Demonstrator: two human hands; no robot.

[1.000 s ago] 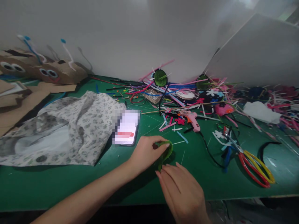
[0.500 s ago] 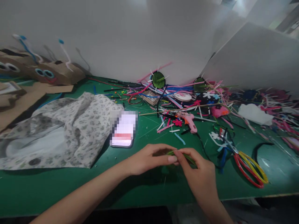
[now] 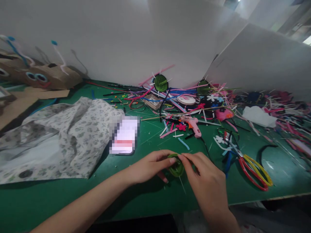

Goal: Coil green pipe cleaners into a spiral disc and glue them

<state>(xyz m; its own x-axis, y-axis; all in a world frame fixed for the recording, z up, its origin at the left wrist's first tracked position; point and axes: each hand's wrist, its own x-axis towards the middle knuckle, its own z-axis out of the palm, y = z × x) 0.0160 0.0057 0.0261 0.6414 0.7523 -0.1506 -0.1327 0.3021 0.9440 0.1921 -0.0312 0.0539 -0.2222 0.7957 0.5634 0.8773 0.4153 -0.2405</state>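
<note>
A small round coil of green pipe cleaner [image 3: 176, 168] is held between both hands above the green table. My left hand [image 3: 155, 165] pinches its left edge, the thumb lying on its face. On the other side, my right hand [image 3: 204, 176] grips the upper right rim between thumb and fingers. The coil faces up toward me, and its upper edge is partly covered by fingertips. Beyond the hands lie a short light-blue strip [image 3: 184, 144] and a pink glue gun [image 3: 193, 124]. Scissors with red and yellow handles [image 3: 252, 171] rest to the right of my right hand.
A lit phone [image 3: 125, 134] lies beside a patterned cloth [image 3: 70, 139] on the left. Cardboard figures with googly eyes [image 3: 48, 77] stand at the back left. Coloured pipe cleaners and craft scraps [image 3: 167, 94] pile along the wall, with a crumpled white piece [image 3: 259, 116] at right.
The green coil has been turned from nearly edge-on, mostly hidden by fingers, so its round face now shows. Both hands still grip it. The whole view has shifted slightly.
</note>
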